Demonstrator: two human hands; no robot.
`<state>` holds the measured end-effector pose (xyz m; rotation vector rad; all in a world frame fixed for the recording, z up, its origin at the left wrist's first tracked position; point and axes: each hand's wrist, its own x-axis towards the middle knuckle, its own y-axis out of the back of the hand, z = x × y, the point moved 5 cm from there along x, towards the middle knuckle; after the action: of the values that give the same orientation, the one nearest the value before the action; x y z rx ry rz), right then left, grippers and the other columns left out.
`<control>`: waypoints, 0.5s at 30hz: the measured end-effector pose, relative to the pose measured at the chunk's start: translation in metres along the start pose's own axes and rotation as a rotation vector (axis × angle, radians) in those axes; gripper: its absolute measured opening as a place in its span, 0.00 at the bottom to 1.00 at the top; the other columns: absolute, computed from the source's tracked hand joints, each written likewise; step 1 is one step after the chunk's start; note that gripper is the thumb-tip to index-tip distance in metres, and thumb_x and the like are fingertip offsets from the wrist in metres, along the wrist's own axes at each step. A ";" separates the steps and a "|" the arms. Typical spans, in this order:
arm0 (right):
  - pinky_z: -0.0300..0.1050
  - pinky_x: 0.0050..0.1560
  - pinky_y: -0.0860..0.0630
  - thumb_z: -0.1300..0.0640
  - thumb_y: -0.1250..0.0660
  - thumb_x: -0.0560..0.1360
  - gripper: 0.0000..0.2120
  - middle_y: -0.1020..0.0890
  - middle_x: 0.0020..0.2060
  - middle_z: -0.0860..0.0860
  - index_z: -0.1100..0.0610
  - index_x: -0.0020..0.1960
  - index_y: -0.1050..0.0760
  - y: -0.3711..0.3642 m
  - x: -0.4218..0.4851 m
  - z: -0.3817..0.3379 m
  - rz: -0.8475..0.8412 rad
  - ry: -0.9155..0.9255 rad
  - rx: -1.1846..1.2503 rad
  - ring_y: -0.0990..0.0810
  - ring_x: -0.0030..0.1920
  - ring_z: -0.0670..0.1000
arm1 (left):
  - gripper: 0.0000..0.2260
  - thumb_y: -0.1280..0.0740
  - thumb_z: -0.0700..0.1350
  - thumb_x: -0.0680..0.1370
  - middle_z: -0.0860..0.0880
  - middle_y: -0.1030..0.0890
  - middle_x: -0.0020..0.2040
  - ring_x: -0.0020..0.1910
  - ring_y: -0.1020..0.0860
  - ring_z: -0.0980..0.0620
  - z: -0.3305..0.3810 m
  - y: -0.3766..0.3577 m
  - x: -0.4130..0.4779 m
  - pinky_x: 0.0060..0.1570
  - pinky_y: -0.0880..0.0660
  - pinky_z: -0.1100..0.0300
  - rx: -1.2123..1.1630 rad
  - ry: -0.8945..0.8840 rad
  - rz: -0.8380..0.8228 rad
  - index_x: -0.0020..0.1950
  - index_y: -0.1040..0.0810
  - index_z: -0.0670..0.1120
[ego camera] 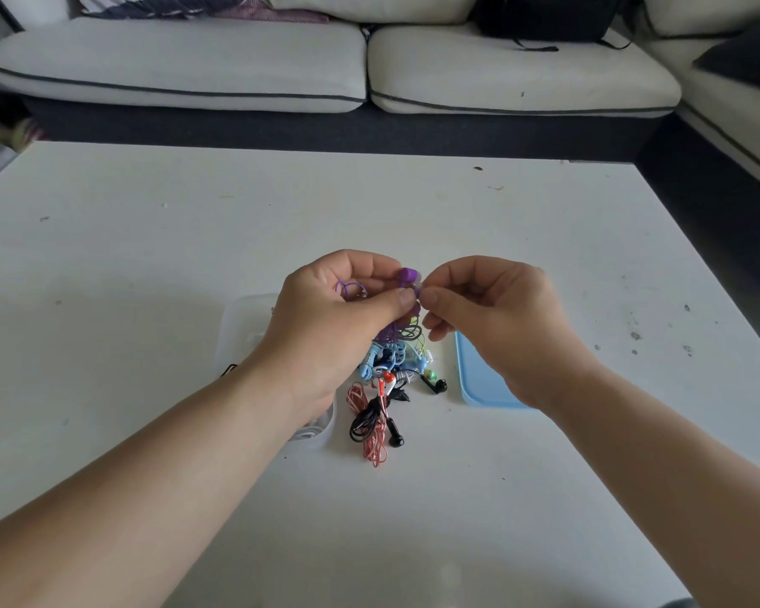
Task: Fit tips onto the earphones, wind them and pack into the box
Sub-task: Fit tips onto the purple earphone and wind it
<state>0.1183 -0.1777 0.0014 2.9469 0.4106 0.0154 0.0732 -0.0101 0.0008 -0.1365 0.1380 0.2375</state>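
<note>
My left hand [338,313] holds a purple earphone [408,275] above the table, its purple cable looping out under the fingers. My right hand [496,318] pinches a small pale tip against that earbud; the tip itself is mostly hidden by the fingertips. Below the hands lies a pile of tangled earphones [387,379] in blue, black, red-and-white and green. A clear plastic box [242,326] sits under my left wrist, largely hidden. Its light blue lid [474,379] lies flat under my right wrist.
The white table [150,256] carries small dark specks. A pale sofa [325,63] with dark piping runs along the far side, a black bag [545,15] on it. The table's right edge drops to dark floor.
</note>
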 end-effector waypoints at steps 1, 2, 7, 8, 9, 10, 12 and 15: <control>0.49 0.45 0.16 0.67 0.27 0.76 0.03 0.15 0.35 0.59 0.61 0.46 0.16 0.000 0.000 -0.001 -0.003 -0.001 0.016 0.17 0.34 0.56 | 0.08 0.25 0.31 0.75 0.42 0.12 0.47 0.47 0.13 0.41 0.000 0.000 0.000 0.54 0.16 0.47 -0.012 0.006 0.001 0.52 0.16 0.41; 0.47 0.44 0.17 0.67 0.27 0.76 0.02 0.14 0.35 0.59 0.62 0.46 0.17 0.000 0.000 -0.001 -0.004 -0.003 0.039 0.17 0.34 0.56 | 0.08 0.25 0.31 0.75 0.42 0.12 0.47 0.46 0.13 0.42 0.000 0.000 0.000 0.53 0.16 0.49 -0.030 0.013 0.001 0.52 0.16 0.40; 0.51 0.47 0.16 0.67 0.26 0.75 0.01 0.14 0.36 0.59 0.63 0.46 0.18 0.001 0.000 -0.003 0.015 0.017 0.048 0.14 0.36 0.58 | 0.09 0.26 0.31 0.75 0.40 0.12 0.49 0.43 0.13 0.44 -0.001 -0.002 0.001 0.46 0.17 0.55 -0.101 0.053 -0.011 0.55 0.17 0.38; 0.51 0.47 0.16 0.67 0.26 0.75 0.01 0.14 0.36 0.59 0.63 0.46 0.18 0.002 0.000 -0.003 0.010 0.018 0.046 0.14 0.37 0.58 | 0.09 0.26 0.31 0.75 0.40 0.12 0.49 0.43 0.13 0.45 -0.001 -0.002 0.001 0.45 0.17 0.56 -0.105 0.055 -0.012 0.55 0.17 0.37; 0.51 0.47 0.16 0.67 0.27 0.76 0.01 0.14 0.36 0.58 0.63 0.46 0.18 0.001 0.000 -0.003 -0.004 0.019 0.044 0.14 0.37 0.58 | 0.09 0.26 0.31 0.76 0.41 0.12 0.49 0.43 0.13 0.45 -0.001 -0.002 0.001 0.45 0.17 0.56 -0.107 0.055 -0.013 0.55 0.17 0.37; 0.49 0.46 0.16 0.67 0.27 0.76 0.02 0.14 0.36 0.58 0.63 0.46 0.18 0.000 -0.001 -0.004 -0.019 0.020 0.046 0.14 0.37 0.57 | 0.09 0.27 0.31 0.76 0.41 0.12 0.49 0.43 0.13 0.46 -0.001 -0.002 0.001 0.44 0.17 0.57 -0.109 0.054 -0.013 0.55 0.17 0.37; 0.45 0.43 0.18 0.69 0.28 0.76 0.03 0.14 0.36 0.57 0.63 0.45 0.18 -0.003 -0.003 -0.004 -0.038 0.025 0.061 0.15 0.36 0.55 | 0.08 0.27 0.30 0.76 0.41 0.12 0.48 0.42 0.13 0.46 -0.002 0.000 0.000 0.44 0.17 0.57 -0.111 0.053 -0.009 0.54 0.17 0.38; 0.44 0.44 0.18 0.69 0.28 0.76 0.03 0.14 0.36 0.58 0.64 0.46 0.18 -0.008 -0.003 -0.002 -0.033 0.028 0.093 0.15 0.37 0.55 | 0.08 0.27 0.30 0.76 0.41 0.12 0.47 0.41 0.14 0.47 -0.003 0.002 -0.001 0.44 0.17 0.56 -0.115 0.059 0.007 0.53 0.17 0.38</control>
<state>0.1130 -0.1703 0.0020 3.0337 0.4769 0.0341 0.0717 -0.0083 -0.0021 -0.2578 0.1830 0.2487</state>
